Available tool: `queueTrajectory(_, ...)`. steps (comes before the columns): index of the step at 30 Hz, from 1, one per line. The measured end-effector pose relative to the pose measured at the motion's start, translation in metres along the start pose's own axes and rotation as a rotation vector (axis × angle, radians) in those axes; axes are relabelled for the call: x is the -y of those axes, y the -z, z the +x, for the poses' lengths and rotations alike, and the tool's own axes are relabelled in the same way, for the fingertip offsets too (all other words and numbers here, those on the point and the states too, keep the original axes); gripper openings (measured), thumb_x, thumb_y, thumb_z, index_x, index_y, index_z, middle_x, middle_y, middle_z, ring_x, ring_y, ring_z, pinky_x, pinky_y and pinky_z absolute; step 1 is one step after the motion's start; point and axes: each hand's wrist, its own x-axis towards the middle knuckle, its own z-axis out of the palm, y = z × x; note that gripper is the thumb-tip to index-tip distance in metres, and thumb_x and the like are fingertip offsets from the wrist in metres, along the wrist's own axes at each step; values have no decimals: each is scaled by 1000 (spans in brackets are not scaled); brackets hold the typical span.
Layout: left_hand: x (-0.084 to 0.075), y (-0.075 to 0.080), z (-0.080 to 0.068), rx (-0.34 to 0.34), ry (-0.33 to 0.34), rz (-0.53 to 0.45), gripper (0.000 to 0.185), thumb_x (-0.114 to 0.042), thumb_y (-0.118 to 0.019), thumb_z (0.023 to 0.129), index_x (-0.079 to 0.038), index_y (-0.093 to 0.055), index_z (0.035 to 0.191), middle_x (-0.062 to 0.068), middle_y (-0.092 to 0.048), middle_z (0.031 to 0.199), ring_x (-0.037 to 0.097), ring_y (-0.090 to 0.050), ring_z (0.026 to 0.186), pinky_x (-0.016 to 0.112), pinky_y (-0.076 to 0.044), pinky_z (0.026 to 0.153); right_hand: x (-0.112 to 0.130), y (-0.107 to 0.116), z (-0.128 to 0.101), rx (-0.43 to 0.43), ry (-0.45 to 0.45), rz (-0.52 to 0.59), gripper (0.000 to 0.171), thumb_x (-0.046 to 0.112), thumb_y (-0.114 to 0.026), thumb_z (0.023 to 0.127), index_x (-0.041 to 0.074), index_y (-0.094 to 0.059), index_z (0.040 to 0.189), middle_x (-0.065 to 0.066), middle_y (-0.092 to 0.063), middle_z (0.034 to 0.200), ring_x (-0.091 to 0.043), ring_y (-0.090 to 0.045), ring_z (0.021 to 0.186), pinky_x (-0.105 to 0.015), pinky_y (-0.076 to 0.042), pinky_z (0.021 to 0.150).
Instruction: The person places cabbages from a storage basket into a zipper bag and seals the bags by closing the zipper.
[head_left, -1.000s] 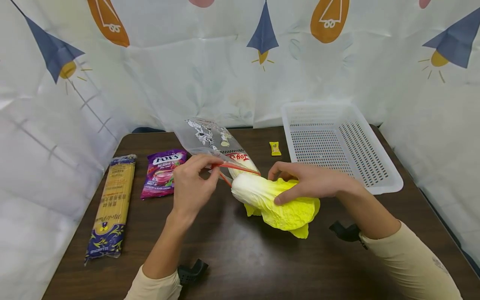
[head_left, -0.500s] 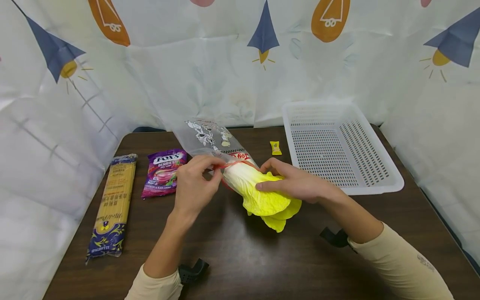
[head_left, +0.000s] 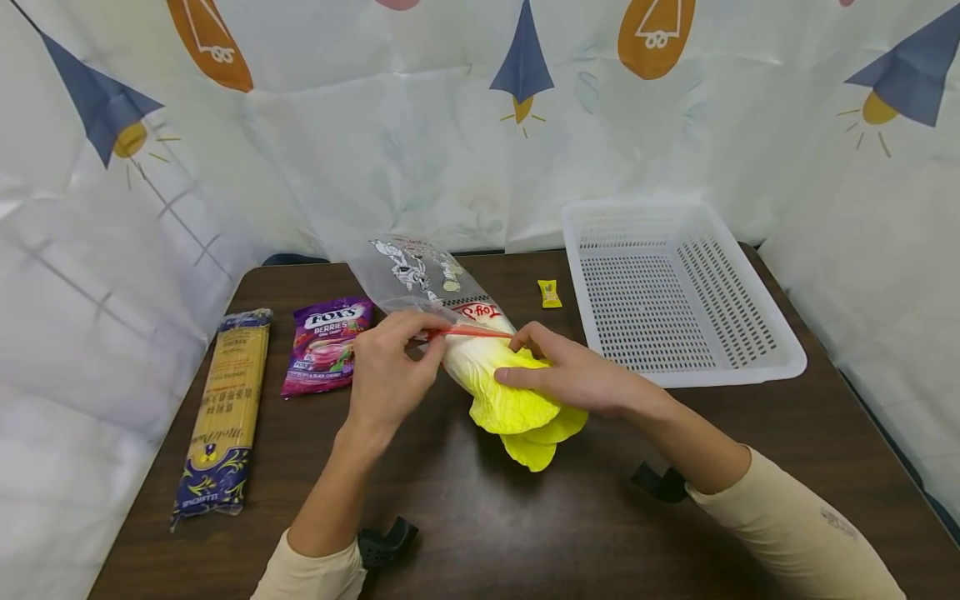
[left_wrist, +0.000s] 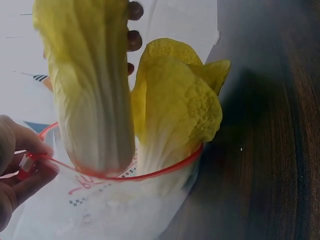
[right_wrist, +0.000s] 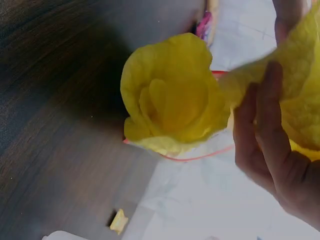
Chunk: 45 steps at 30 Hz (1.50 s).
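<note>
My left hand (head_left: 393,375) pinches the red zip edge (head_left: 476,331) of a clear zip bag (head_left: 420,275) with cartoon print, near its slider (left_wrist: 26,162). My right hand (head_left: 566,371) grips a napa cabbage (head_left: 513,400) by its yellow leafy end. That cabbage's white base lies at the bag's mouth, inside the red rim. A second napa cabbage (left_wrist: 175,105) stands beside it, base down in the bag, leaves sticking out; the right wrist view shows its leafy top (right_wrist: 170,95). The bag's far end rises towards the back left.
A purple candy bag (head_left: 327,346) and a spaghetti packet (head_left: 221,412) lie on the dark table (head_left: 480,533) at the left. Behind the right hand are a small yellow wrapped candy (head_left: 549,293) and a white perforated basket (head_left: 780,337). A patterned curtain hangs behind.
My right hand has moved left, bringing the held cabbage's white base from outside the bag's rim into its mouth. My left hand keeps its pinch on the zip edge, nearly still.
</note>
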Motion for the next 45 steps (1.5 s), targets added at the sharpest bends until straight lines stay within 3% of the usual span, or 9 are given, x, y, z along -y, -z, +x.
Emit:
queueTrajectory(5,0,0,0,6,-20,6,16,-3,-81,85,-9,-82,100,6,-79,96,20,-71,85,38,-63,69,0,-1,4,-51,13,131,56,39,-70,98,11,-43,137,-19,-54,128,-28,-71,96,-37,-62,82)
queueTrajectory(9,0,0,0,23,-32,8,16,-2,-81,84,-7,-82,99,7,-80,95,21,-71,85,38,-63,71,0,-2,8,-49,13,138,63,38,-74,95,11,-41,141,-18,-54,136,-28,-68,102,-37,-62,84)
queueTrajectory(13,-2,0,0,60,-34,-9,16,-3,-81,84,-8,-81,99,6,-79,96,21,-71,87,37,-64,72,0,-4,11,-80,38,67,68,33,-80,90,12,-42,143,-15,-56,138,-29,-65,107,-37,-61,85)
queueTrajectory(19,-2,-1,1,91,-57,-1,14,-2,-81,85,-9,-81,98,4,-79,96,20,-71,87,37,-63,73,2,-15,16,-236,83,-131,67,35,-85,85,14,-45,135,-10,-59,134,-28,-63,112,-38,-60,88)
queueTrajectory(24,-1,-2,0,111,-71,-13,16,-2,-81,85,-9,-80,100,4,-79,99,19,-71,88,37,-63,75,5,-28,20,-338,127,-237,63,27,-87,84,9,-44,126,-11,-55,127,-28,-60,110,-40,-58,92)
queueTrajectory(32,1,-9,-1,137,-141,-62,16,1,-81,85,-8,-79,98,4,-78,96,18,-70,88,37,-63,79,4,-44,29,-498,224,-321,56,17,-90,79,7,-49,116,-12,-45,119,-33,-59,111,-44,-58,97)
queueTrajectory(37,0,-11,-1,151,-128,-60,17,0,-82,84,-8,-79,99,4,-78,98,18,-71,91,36,-63,82,0,-46,34,-524,248,-350,57,16,-92,77,8,-50,116,-12,-44,119,-34,-57,116,-45,-55,102)
queueTrajectory(45,0,-12,-1,90,-130,-26,17,-1,-82,84,-9,-80,99,3,-79,96,18,-71,88,39,-63,80,-4,-46,30,-524,246,-434,57,29,-91,79,10,-56,120,-11,-51,126,-31,-50,121,-47,-53,101)
